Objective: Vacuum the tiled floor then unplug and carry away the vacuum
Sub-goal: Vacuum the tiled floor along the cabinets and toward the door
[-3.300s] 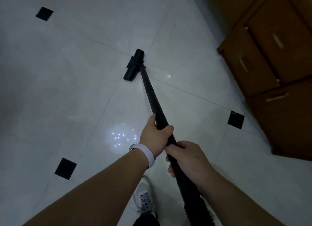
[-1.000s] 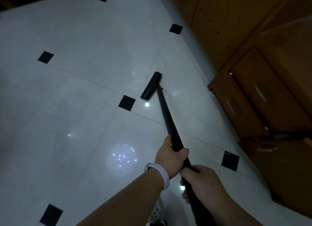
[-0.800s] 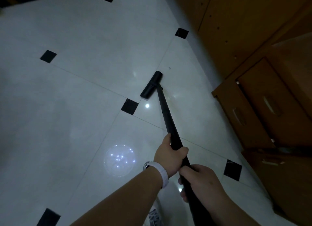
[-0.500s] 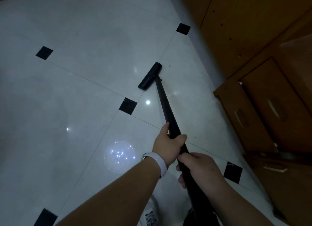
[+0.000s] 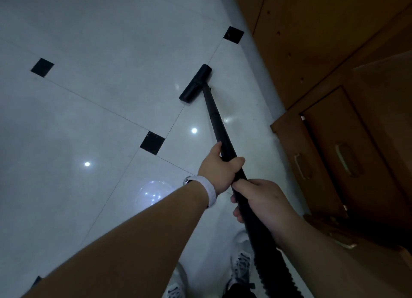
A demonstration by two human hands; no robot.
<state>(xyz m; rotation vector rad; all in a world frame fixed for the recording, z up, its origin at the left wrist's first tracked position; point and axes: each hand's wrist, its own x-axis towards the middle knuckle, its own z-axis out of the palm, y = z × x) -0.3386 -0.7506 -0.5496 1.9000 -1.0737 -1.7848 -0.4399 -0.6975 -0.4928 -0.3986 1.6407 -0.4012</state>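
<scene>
The person grips the black wand two-handed. The left hand is forward with its fingers curled round the tube. The right hand sits just behind it, touching it, and its fingers too are wrapped round the tube, above the ribbed hose. The floor head lies on the tiled floor at about 11 o'clock from the hands, across a grout line. The wooden cabinet runs along at 3 o'clock. The vacuum's body and plug are out of view.

This looks like mid-sweep along the cabinet side. To do it well, the head should stay flat on the tile, so the wand needs a low, steady angle rather than a lift at full reach. Overlapping strokes should work from the cabinet foot toward the black inset tile at 9 o'clock of the wand. Near the cabinet, the head's end should run just beside the wood, not knock it.
</scene>
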